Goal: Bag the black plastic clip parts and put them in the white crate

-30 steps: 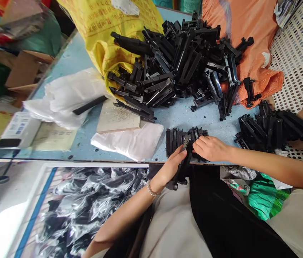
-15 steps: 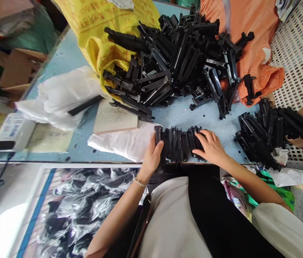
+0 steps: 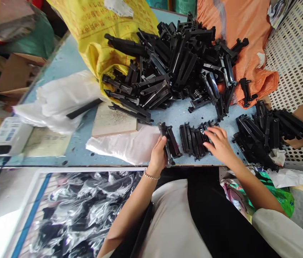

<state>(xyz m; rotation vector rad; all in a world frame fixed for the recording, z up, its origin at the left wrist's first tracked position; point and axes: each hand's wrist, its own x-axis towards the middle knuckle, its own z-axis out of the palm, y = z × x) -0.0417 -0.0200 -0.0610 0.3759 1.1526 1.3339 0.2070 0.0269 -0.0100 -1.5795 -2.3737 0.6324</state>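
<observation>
My left hand (image 3: 158, 154) is closed round a long black plastic part (image 3: 166, 144), which stands on its edge near the table's front. Just to its right, another such part (image 3: 173, 143) leans alongside. After a small gap comes a row of several more black plastic parts (image 3: 194, 141), lined up side by side. At the right end of that row is my right hand (image 3: 219, 146), its fingers apart and curved by the last parts; whether the fingertips touch them I cannot tell.
A large heap of black parts (image 3: 178, 61) lies between a yellow sack (image 3: 87, 25) and an orange sack (image 3: 248, 28). A smaller pile (image 3: 259, 132) sits at right by a perforated crate (image 3: 296, 64). White plastic bags (image 3: 124, 145) and a board (image 3: 114, 120) lie at left. Bagged parts (image 3: 87, 211) fill the space below.
The row has parted: a gap now separates the two parts by my left hand from the others. My right hand and the row's right portion have moved right.
</observation>
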